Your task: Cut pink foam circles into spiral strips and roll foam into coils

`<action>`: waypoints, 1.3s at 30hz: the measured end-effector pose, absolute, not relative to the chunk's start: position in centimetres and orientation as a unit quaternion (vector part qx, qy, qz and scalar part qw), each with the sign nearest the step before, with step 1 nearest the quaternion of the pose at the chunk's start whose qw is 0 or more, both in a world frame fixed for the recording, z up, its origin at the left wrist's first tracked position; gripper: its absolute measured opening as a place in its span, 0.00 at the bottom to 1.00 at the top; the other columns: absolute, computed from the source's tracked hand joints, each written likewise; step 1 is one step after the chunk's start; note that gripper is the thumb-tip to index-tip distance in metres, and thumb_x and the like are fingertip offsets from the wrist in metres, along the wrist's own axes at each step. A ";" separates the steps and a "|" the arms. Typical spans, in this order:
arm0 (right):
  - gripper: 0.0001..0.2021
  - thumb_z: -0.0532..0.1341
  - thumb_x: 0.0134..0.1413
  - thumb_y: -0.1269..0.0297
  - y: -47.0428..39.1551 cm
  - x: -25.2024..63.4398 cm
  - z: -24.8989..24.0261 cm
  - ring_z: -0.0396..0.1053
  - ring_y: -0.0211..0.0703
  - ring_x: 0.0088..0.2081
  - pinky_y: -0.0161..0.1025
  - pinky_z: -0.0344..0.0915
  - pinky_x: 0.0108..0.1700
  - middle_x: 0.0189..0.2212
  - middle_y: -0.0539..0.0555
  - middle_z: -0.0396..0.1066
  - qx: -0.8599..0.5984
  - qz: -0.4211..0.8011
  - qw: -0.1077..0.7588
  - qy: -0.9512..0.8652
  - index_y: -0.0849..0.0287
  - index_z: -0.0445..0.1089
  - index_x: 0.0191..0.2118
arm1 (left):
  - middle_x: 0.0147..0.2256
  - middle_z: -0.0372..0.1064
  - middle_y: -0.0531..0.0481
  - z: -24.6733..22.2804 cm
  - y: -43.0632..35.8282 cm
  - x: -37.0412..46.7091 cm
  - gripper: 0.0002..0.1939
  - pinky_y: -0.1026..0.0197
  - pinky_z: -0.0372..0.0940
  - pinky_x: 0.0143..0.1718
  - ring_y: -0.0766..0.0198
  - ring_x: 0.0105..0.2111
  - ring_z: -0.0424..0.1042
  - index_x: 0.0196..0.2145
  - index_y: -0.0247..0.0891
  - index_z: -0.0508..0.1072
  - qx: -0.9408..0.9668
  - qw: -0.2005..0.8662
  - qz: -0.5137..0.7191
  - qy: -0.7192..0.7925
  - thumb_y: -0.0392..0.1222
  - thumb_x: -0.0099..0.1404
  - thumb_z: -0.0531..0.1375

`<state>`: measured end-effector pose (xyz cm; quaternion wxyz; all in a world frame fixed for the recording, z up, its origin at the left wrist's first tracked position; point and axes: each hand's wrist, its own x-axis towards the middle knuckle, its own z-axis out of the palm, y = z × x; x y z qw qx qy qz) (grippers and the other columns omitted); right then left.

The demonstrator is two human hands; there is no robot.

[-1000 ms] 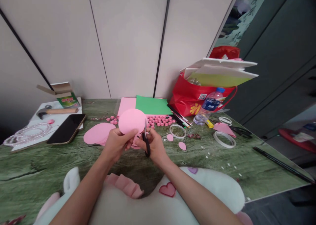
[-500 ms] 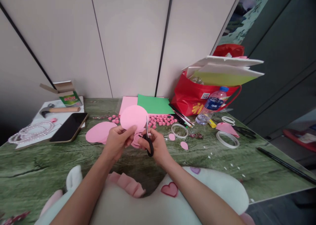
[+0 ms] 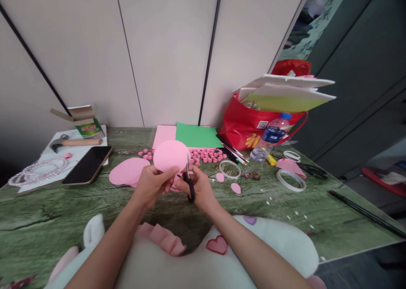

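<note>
My left hand [image 3: 152, 184] pinches the lower edge of a round pink paper [image 3: 170, 155], held up over the table. In my right hand [image 3: 200, 188] are black-handled scissors [image 3: 190, 187], their blades pointing up along the paper's right edge. Beneath my hands lies more pink paper, mostly hidden. Left of my left hand, several pink paper ovals [image 3: 127, 171] lie stacked. Small pink beads or roses [image 3: 209, 155] are scattered just behind my hands. Two pink petal shapes [image 3: 235, 188] lie to the right.
A phone [image 3: 88, 165], hammer [image 3: 79, 142] and pearl strings [image 3: 41, 171] are on the left. Green paper [image 3: 199, 136] lies at the back. A red bag [image 3: 237, 124], water bottle [image 3: 272, 137] and tape rolls [image 3: 291, 180] stand or lie on the right. A plush cushion [image 3: 272, 238] is in front.
The round paper has tilted back a little and sits slightly lower in view. The scissors have turned slightly at its right edge. Both hands keep their hold.
</note>
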<state>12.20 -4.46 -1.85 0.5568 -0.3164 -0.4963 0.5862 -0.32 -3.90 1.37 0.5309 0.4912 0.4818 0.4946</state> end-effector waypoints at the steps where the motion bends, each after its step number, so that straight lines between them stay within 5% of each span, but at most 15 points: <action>1: 0.20 0.68 0.29 0.64 -4.4 12.3 -1.9 0.58 0.31 0.20 0.31 0.57 0.24 0.18 0.44 0.61 -0.315 0.583 0.559 -0.499 0.59 0.59 0.30 | 0.09 0.58 0.56 1.4 -3.9 -0.3 0.14 0.71 0.46 0.09 0.76 0.09 0.53 0.13 0.31 0.66 0.495 0.532 0.487 0.484 0.42 0.47 0.62; 21: 0.20 0.68 0.27 0.60 -4.6 12.4 -1.3 0.55 0.29 0.15 0.29 0.53 0.18 0.13 0.42 0.59 -0.347 0.584 0.550 -0.486 0.59 0.59 0.28 | 0.11 0.56 0.58 1.6 -4.1 -0.4 0.13 0.71 0.44 0.10 0.77 0.10 0.52 0.15 0.33 0.62 0.498 0.524 0.517 0.459 0.41 0.48 0.62; 27: 0.19 0.67 0.29 0.58 -4.6 12.1 -1.7 0.56 0.30 0.15 0.29 0.54 0.17 0.14 0.43 0.60 -0.342 0.581 0.545 -0.498 0.59 0.59 0.27 | 0.16 0.64 0.55 1.9 -4.3 -0.3 0.10 0.70 0.50 0.09 0.73 0.11 0.59 0.20 0.34 0.65 0.479 0.575 0.513 0.421 0.44 0.50 0.59; 39: 0.22 0.68 0.29 0.63 -4.4 12.2 -2.2 0.58 0.32 0.20 0.31 0.57 0.25 0.19 0.44 0.61 -0.341 0.567 0.545 -0.516 0.58 0.56 0.32 | 0.08 0.56 0.57 1.5 -4.2 -0.3 0.14 0.70 0.44 0.09 0.77 0.08 0.51 0.12 0.32 0.64 0.495 0.516 0.492 0.497 0.41 0.46 0.62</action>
